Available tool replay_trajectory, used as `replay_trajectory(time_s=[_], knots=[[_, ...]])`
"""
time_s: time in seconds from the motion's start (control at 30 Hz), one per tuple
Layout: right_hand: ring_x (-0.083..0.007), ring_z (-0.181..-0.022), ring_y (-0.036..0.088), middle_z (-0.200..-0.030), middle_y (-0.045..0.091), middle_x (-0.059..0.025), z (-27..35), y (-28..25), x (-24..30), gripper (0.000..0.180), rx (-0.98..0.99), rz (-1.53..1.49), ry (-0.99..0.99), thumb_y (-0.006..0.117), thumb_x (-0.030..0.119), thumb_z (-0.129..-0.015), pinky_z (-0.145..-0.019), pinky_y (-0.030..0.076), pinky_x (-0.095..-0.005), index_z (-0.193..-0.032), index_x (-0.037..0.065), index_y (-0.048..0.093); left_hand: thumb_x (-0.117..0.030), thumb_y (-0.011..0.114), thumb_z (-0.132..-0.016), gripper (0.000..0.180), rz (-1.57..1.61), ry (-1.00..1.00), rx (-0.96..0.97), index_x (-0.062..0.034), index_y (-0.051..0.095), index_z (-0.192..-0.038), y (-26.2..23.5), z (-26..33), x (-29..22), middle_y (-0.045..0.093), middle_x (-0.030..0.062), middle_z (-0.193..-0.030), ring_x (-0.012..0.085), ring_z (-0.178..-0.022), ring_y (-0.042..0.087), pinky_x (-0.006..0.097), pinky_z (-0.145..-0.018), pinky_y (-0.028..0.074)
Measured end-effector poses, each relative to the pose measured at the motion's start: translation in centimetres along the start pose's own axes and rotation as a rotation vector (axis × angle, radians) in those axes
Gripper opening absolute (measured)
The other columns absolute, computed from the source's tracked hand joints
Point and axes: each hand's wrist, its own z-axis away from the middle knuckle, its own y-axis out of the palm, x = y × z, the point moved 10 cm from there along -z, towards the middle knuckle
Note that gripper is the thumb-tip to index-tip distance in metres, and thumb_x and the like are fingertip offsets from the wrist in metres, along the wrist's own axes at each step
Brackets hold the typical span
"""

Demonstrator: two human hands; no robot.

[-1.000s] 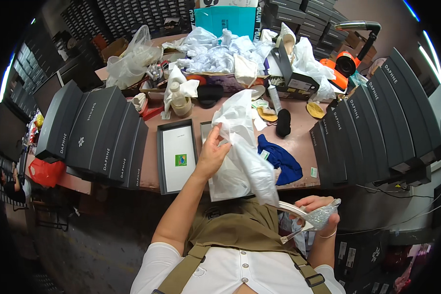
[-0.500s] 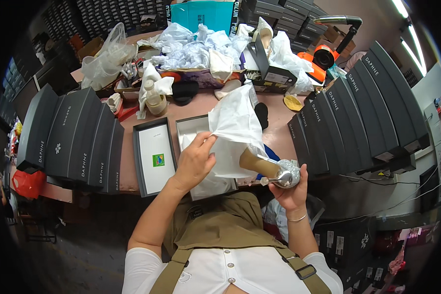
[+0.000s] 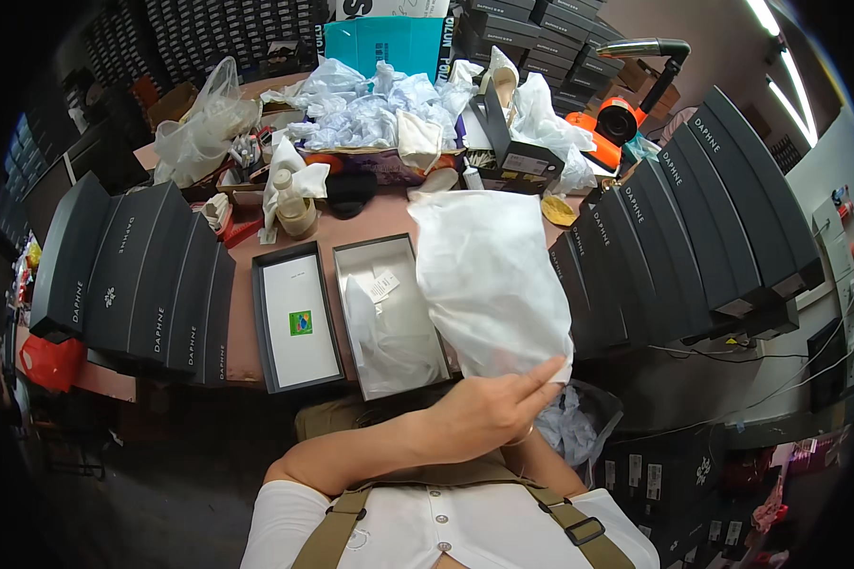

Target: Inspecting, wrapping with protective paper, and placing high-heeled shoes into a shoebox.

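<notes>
A thin white wrapping sheet (image 3: 489,275) hangs spread out to the right of an open shoe box. My left hand (image 3: 493,408) reaches across my body and pinches the sheet's lower right corner. My right forearm (image 3: 550,465) runs up behind the left hand, and the right hand's fingers are hidden beneath the sheet. A faint pinkish patch shows through the sheet's lower part. No shoe shows near my hands now. In the open shoe box (image 3: 340,284) lie white paper (image 3: 399,356) and a small white tag (image 3: 381,285).
A box lid (image 3: 337,375) lies left of the box. Dark shoe boxes stand in rows at left (image 3: 133,275) and right (image 3: 674,256). Behind are a glue bottle (image 3: 296,213), a heap of crumpled paper (image 3: 370,104) and an orange lamp-like device (image 3: 607,128).
My left hand has swung right and down with the sheet, which has left the box and spread out. The silver high-heeled shoe in my right hand has gone out of sight.
</notes>
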Motion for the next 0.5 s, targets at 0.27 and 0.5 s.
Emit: replay_trajectory(time_s=[0.27, 0.5], knots=[[-0.0239, -0.121, 0.051, -0.133, 0.052, -0.0129, -4.2, -3.7, -0.2, 0.051, 0.041, 0.293, 0.052, 0.053, 0.028, -0.092, -0.104, 0.039, -0.0358, -0.137, 0.006, 0.042, 0.002, 0.061, -0.072, 0.050, 0.163, -0.013, -0.107, 0.0037, 0.053, -0.121, 2.4, 0.6, -0.9, 0.053, 0.0173, -0.127, 0.0285, -0.083, 0.066, 0.032, -0.064, 0.056], [-0.0238, -0.123, 0.049, -0.135, 0.049, -0.0133, -4.7, -3.3, -1.7, 0.053, 0.048, 0.334, 0.081, 0.053, 0.029, -0.093, -0.104, 0.038, -0.0350, -0.139, 0.005, 0.040, -0.010, 0.053, -0.081, 0.047, 0.311, 0.335, 0.109, 0.0007, 0.051, -0.127, 7.4, 2.9, -4.3, 0.055, 0.0176, -0.124, 0.0247, -0.085, 0.063, 0.031, -0.066, 0.054]])
